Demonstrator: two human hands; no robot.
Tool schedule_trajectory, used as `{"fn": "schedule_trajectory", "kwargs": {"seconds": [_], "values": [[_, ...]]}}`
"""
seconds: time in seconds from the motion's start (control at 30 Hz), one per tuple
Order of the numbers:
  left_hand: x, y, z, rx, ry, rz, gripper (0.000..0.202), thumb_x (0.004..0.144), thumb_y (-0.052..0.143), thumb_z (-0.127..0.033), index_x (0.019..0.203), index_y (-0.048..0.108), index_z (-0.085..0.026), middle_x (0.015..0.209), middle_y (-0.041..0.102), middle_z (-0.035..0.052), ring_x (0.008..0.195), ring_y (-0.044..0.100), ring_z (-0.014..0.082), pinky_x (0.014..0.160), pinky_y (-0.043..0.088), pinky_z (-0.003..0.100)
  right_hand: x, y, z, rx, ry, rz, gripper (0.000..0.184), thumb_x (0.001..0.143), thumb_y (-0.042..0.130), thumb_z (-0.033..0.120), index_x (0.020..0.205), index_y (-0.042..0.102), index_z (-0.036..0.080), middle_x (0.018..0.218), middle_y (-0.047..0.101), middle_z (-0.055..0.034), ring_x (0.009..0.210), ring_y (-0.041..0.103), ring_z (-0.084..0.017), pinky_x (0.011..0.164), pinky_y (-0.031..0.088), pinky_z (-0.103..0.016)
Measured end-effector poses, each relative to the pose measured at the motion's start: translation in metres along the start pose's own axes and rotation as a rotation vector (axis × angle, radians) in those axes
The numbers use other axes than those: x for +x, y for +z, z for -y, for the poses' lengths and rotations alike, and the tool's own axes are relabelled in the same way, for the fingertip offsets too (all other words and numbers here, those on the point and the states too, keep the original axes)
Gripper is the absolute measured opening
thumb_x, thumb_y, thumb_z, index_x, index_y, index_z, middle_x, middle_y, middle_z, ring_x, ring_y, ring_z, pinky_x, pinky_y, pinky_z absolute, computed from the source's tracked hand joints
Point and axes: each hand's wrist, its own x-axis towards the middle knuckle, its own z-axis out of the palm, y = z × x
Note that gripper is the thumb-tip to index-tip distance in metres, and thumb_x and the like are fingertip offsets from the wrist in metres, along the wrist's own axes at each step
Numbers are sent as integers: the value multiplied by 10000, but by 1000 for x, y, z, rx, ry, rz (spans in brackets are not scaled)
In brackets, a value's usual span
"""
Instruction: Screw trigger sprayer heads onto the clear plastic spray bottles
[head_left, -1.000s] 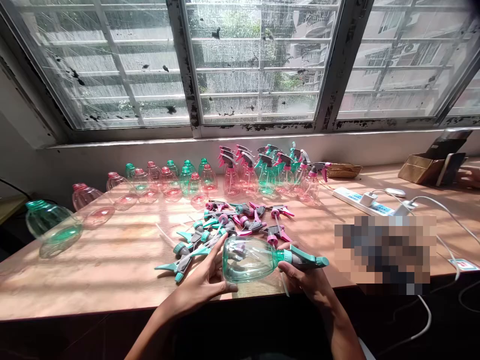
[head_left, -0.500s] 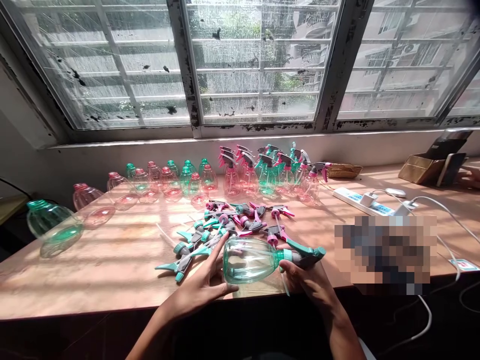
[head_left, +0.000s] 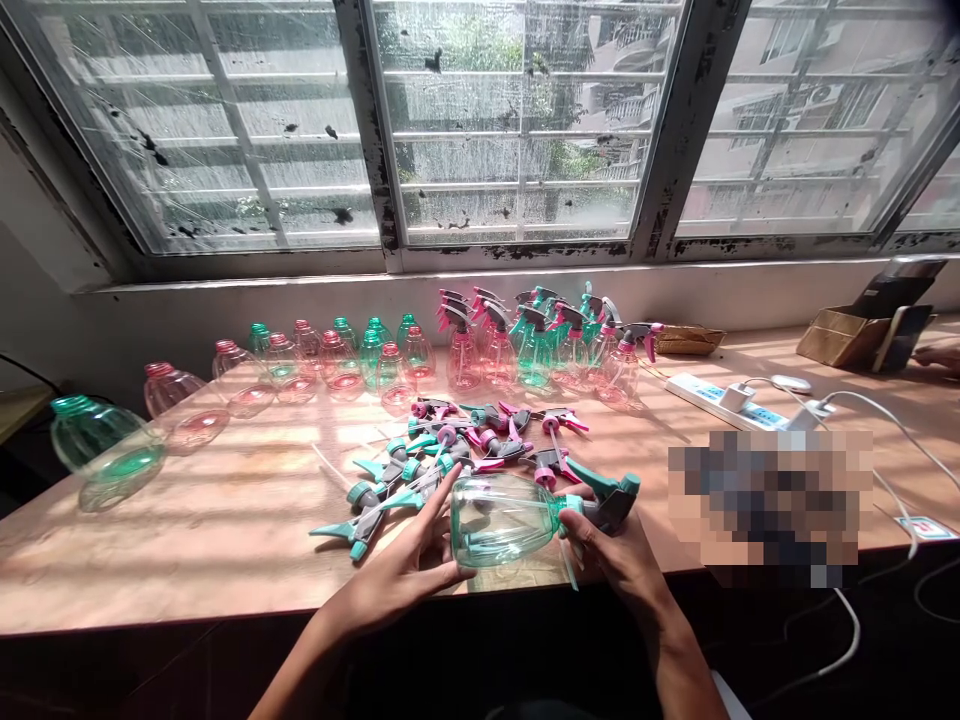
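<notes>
A clear green spray bottle (head_left: 499, 530) lies sideways between my hands, above the table's front edge. My left hand (head_left: 409, 560) is closed around its base, with thumb below and fingers above. At the neck, my right hand (head_left: 611, 555) grips the collar of a grey and green trigger spray head (head_left: 616, 500) seated on the bottle. A thin pale tube hangs below the right fingers; where it starts is hidden. Just beyond the hands lies a pile of loose trigger heads (head_left: 366, 522), some green and grey, others pink and grey.
Open pink and green bottles (head_left: 343, 370) stand at the back left. Bottles fitted with spray heads (head_left: 535, 360) are grouped in the back middle. A white power strip (head_left: 726, 403) with cables, a cardboard holder (head_left: 832, 338) and a blurred patch (head_left: 772, 505) occupy the right side.
The spray head has turned a little at the neck, its green trigger and nozzle shifting up and left. The bottle has moved slightly right, and my right fingers have changed position on the collar.
</notes>
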Motion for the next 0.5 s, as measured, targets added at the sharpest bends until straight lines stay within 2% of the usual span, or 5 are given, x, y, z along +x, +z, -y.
{"fn": "schedule_trajectory", "kwargs": {"seconds": [0.13, 0.23, 0.37, 0.5], "values": [[-1, -1, 3, 13, -26, -16, 1007, 879, 764, -383, 1653, 124, -319, 1654, 389, 45, 1521, 318, 384, 1244, 299, 495, 0, -1, 0, -10, -18, 44, 362, 783, 842, 508, 933, 726, 201, 677, 669, 10, 572, 581, -150, 521, 419, -255], [-1, -1, 5, 20, -61, -31, 974, 872, 770, -421, 1643, 179, -348, 1688, 327, 30, 1539, 284, 388, 1254, 258, 533, -1, -1, 2, -24, -9, 56, 356, 805, 823, 510, 967, 726, 208, 690, 661, 14, 569, 553, -137, 507, 388, -246], [1, 2, 0, -64, -12, -21, 1012, 908, 746, -387, 1650, 58, -345, 1721, 235, 25, 1562, 230, 368, 1260, 261, 501, -2, 0, 4, -30, 3, 24, 400, 777, 838, 536, 945, 707, 198, 636, 629, 24, 520, 484, -117, 489, 361, -239], [2, 4, -5, -95, 19, -35, 990, 935, 719, -377, 1647, 33, -336, 1739, 152, 14, 1582, 131, 369, 1271, 219, 483, -2, 0, 5, 14, 55, 38, 431, 766, 836, 563, 915, 693, 185, 596, 588, 35, 478, 431, -100, 470, 345, -236]]}}
